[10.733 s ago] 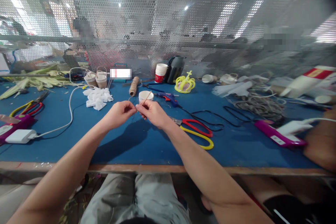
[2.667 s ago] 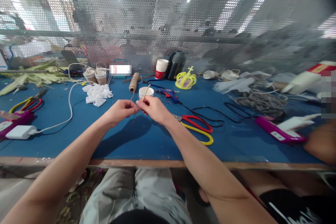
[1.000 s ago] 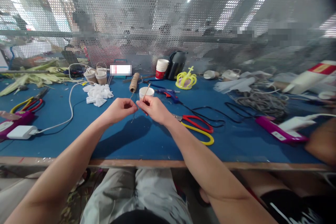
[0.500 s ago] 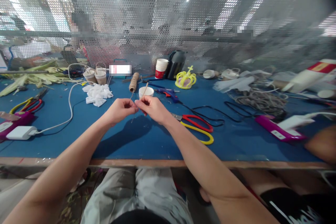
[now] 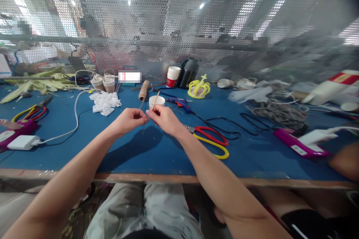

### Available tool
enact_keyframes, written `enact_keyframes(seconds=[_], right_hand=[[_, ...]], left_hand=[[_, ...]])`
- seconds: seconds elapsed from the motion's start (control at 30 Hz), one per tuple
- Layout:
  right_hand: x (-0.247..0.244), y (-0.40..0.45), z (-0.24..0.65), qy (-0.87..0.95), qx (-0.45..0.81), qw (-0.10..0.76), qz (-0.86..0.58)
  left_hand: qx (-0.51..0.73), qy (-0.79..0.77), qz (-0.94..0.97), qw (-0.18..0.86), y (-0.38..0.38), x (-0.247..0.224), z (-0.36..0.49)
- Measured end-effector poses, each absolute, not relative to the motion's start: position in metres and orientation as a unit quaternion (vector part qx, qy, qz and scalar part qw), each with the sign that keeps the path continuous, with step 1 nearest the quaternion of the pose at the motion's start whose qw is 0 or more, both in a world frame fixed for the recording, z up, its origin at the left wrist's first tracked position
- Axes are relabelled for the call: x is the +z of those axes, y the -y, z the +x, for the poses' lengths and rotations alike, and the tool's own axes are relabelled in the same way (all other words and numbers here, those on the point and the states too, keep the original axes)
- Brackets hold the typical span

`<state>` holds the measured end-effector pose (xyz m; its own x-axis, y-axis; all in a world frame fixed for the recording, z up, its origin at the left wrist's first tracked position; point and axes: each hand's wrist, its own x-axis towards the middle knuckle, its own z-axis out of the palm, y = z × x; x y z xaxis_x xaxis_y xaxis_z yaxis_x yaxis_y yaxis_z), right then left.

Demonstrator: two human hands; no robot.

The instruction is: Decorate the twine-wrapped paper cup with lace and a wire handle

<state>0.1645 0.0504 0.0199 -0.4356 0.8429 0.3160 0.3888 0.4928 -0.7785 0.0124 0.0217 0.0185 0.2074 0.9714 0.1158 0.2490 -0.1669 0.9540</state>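
Note:
My left hand (image 5: 132,121) is closed in a pinch on thin brown twine (image 5: 142,104) that leads up to a spool of twine (image 5: 144,90) lying on the table. Its fingertips almost meet those of my right hand (image 5: 163,118), which grips a slender tan stick (image 5: 157,97) pointing up and away from me. A fine loose end hangs below the fingers. Just behind my right hand stands a white paper cup (image 5: 156,101), its lower part hidden. Scissors with red and yellow handles (image 5: 212,137) lie beside my right forearm.
A blue glue gun (image 5: 181,104), yellow crown-shaped piece (image 5: 199,87), dark jug (image 5: 189,74) and stacked paper cups (image 5: 172,76) stand beyond my hands. White crumpled strips (image 5: 105,102) lie left. Purple power strips (image 5: 300,143) with cables sit at both sides. Another person's arm (image 5: 346,158) rests at right.
The view has tilted slightly, so the table appears a little lower. Both hands keep their pinch close together, with only small finger movement around the twine and stick.

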Motion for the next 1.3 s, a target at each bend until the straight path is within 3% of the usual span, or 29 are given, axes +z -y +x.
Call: enact_keyframes(seconds=[0.4, 1.0, 1.3], right_hand=[[0.018, -0.051, 0.164, 0.786, 0.375, 0.35, -0.344], [0.015, -0.054, 0.161, 0.792, 0.273, 0.36, -0.411], [0.018, -0.052, 0.164, 0.792, 0.37, 0.321, -0.363]], left_hand=[[0.398, -0.46, 0.62, 0.495, -0.027, 0.013, 0.011], [0.411, -0.505, 0.662, 0.372, -0.029, 0.007, 0.014], [0.407, -0.476, 0.64, 0.445, -0.026, 0.012, 0.014]])
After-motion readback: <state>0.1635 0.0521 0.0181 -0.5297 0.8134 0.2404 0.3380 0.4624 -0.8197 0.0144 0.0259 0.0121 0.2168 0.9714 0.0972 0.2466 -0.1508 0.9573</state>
